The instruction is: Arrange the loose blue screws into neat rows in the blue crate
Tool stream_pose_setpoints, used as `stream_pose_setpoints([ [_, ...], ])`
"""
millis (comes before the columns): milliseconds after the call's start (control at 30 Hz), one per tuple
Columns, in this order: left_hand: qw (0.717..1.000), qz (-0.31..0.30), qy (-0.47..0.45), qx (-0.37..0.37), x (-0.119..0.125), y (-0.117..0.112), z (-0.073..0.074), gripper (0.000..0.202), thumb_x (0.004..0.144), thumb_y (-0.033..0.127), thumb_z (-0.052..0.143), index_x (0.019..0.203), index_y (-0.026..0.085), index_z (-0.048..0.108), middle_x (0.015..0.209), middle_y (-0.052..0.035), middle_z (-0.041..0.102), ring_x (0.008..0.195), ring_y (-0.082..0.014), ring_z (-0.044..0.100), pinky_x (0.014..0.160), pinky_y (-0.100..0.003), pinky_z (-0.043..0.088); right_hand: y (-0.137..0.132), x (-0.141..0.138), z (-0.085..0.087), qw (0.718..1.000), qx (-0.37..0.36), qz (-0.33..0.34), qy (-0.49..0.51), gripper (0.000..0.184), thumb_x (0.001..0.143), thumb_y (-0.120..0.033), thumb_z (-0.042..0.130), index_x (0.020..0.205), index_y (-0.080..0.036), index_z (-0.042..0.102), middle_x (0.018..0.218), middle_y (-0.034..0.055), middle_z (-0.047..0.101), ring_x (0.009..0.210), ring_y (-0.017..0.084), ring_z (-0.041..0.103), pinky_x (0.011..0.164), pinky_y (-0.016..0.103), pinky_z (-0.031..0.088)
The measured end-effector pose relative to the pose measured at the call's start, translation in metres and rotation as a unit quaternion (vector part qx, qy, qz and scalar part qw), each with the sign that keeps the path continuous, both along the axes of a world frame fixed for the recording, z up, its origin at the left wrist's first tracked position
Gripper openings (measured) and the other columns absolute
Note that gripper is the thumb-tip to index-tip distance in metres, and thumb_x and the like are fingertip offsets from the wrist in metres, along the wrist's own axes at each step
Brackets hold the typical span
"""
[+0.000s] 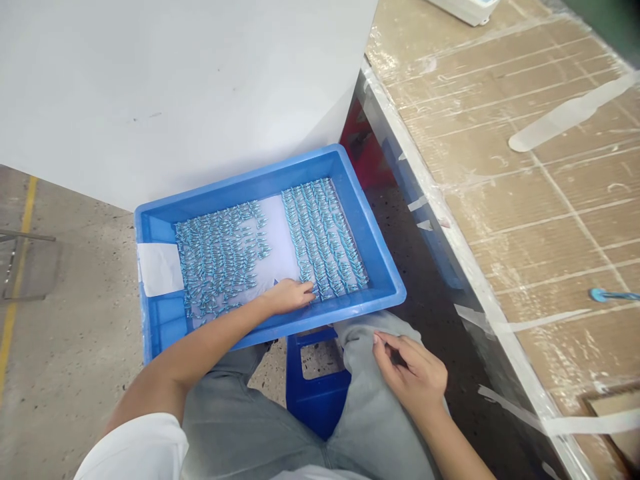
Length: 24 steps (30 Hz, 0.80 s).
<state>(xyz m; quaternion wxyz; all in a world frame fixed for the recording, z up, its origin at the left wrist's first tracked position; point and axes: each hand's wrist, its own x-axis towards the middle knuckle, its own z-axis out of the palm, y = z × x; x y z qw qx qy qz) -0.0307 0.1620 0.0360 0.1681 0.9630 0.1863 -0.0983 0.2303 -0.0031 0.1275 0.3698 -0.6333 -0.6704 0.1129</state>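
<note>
A blue plastic bin (380, 260) sits slightly tilted across the front of my knees. Many small, slender light-blue pieces with metallic-looking ends (325, 233) lie in it in dense rows, in a left and a right group. Between the groups shows a strip of white sheet (280, 247). My left hand (293, 295) reaches into the bin, its fingers closed at the near end of the right group; what they hold, if anything, is hidden. Over my right knee, outside the bin, my right hand (410, 370) is closed in a thumb-and-finger pinch; anything in it is too small to make out.
A white paper label (160, 269) covers the bin's left wall. Behind the bin rises a large white panel (190, 87). To the right stands a cardboard-covered table (550, 220) with peeling tape and a blue object (603, 295). A blue stool (315, 393) is between my legs.
</note>
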Motion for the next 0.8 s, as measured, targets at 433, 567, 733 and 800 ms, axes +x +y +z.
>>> stream_pose_setpoints([
  [433,0.999,-0.032,-0.001,-0.003,0.0038,0.0043,0.0021,0.020,0.100,0.024,0.045,0.099,0.023,0.065,0.094,-0.0021,0.062,0.063,-0.0122,0.053,0.060,-0.027,0.038,-0.0017,0.0010,-0.0025,1.000,-0.005,0.000,0.011,0.018,0.084,-0.011,0.070,0.099,-0.020,0.070,0.066,-0.0041,0.062,0.056,0.008,0.056,0.059,0.021,0.046],
  [567,1.000,-0.018,-0.013,-0.019,0.0040,0.0046,0.0061,0.018,0.098,0.022,0.048,0.096,0.023,0.066,0.091,-0.0016,0.063,0.063,-0.0130,0.053,0.062,-0.028,0.039,-0.0011,0.0009,-0.0021,1.000,-0.003,-0.001,0.011,0.018,0.083,-0.012,0.071,0.099,-0.020,0.070,0.065,-0.0045,0.061,0.055,0.008,0.056,0.058,0.021,0.046],
  [733,0.999,-0.046,0.001,0.006,0.0042,0.0050,0.0071,0.018,0.098,0.021,0.048,0.091,0.022,0.065,0.088,-0.0021,0.063,0.065,-0.0139,0.054,0.060,-0.028,0.039,-0.0010,0.0010,-0.0006,1.000,-0.004,-0.006,0.009,0.017,0.084,-0.012,0.070,0.099,-0.020,0.071,0.065,-0.0048,0.061,0.055,0.007,0.055,0.058,0.021,0.046],
  [800,0.999,-0.051,-0.005,0.010,0.0037,0.0052,0.0061,0.018,0.097,0.020,0.048,0.090,0.021,0.065,0.087,-0.0025,0.063,0.065,-0.0136,0.054,0.060,-0.028,0.039,-0.0020,0.0014,-0.0009,1.000,-0.006,-0.006,0.008,0.018,0.084,-0.012,0.071,0.099,-0.020,0.071,0.065,-0.0050,0.061,0.055,0.007,0.056,0.058,0.021,0.046],
])
